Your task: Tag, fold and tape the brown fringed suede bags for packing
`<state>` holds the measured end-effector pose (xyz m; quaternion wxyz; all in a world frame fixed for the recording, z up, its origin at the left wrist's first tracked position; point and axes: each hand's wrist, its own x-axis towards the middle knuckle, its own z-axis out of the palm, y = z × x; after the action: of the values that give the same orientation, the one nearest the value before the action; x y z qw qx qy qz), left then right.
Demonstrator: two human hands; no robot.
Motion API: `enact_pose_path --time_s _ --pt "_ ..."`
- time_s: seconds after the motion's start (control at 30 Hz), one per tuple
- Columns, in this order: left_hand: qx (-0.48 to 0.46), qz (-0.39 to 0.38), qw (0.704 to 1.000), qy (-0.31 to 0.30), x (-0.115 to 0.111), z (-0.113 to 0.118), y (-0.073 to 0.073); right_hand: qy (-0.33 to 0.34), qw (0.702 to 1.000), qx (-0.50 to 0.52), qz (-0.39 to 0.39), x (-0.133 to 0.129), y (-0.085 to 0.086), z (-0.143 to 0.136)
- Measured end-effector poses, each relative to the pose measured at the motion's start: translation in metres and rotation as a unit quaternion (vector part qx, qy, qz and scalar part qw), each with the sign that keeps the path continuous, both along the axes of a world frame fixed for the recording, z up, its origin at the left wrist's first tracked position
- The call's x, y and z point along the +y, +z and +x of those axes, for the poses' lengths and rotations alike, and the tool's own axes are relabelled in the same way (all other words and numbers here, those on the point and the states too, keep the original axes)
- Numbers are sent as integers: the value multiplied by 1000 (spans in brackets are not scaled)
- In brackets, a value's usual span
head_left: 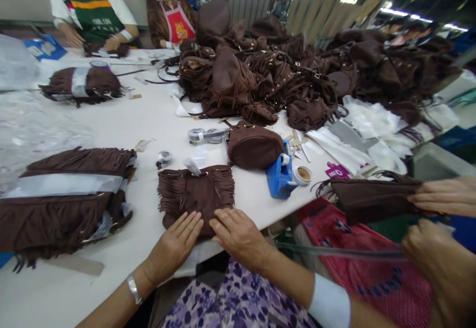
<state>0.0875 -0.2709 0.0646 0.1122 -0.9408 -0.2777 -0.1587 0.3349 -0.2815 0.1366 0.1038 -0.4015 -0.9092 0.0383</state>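
Note:
A dark brown fringed bag [199, 194] lies flat on the white table in front of me, with white wrapping sticking out at its top edge. My left hand [182, 233] rests on the bag's lower left, fingers stretched out and flat. On the lower right lies my right hand [238, 231], its fingers extended over the leather. Neither hand grips the bag; both press on its surface. Just beyond it are a small wrapped piece [163, 158], a bundled grey strap [207, 135] and a rounded brown bag [255, 145].
A blue tape dispenser [280, 179] and a tape roll [303, 175] stand to the right. Fringed bags [67, 209] in wrapping lie left. A large heap of bags [260, 75] fills the back. A co-worker's hands [442, 219] hold another bag at right; two people work across the table.

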Motion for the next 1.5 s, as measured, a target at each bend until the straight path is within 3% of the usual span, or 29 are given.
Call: enact_pose_path --time_s 0.17,0.4,0.6,0.83,1.17,1.37,1.5 --pt "-22 44 999 17 -4 7 -1 122 990 -55 31 15 -21 -9" --pt "4 19 999 46 -15 10 -5 186 976 -75 80 19 -35 -4" --pt "32 6 998 59 -20 10 -4 234 966 -81 78 24 -41 -4" --pt "47 46 997 36 -19 14 -11 231 964 -122 47 19 -34 -4" --pt "37 54 998 17 -8 9 -16 193 968 -90 131 17 -51 3" --pt "29 29 998 38 -4 9 -1 171 961 -56 208 26 -55 2" --pt "19 26 997 66 1 8 10 161 963 -32 214 33 -50 2"
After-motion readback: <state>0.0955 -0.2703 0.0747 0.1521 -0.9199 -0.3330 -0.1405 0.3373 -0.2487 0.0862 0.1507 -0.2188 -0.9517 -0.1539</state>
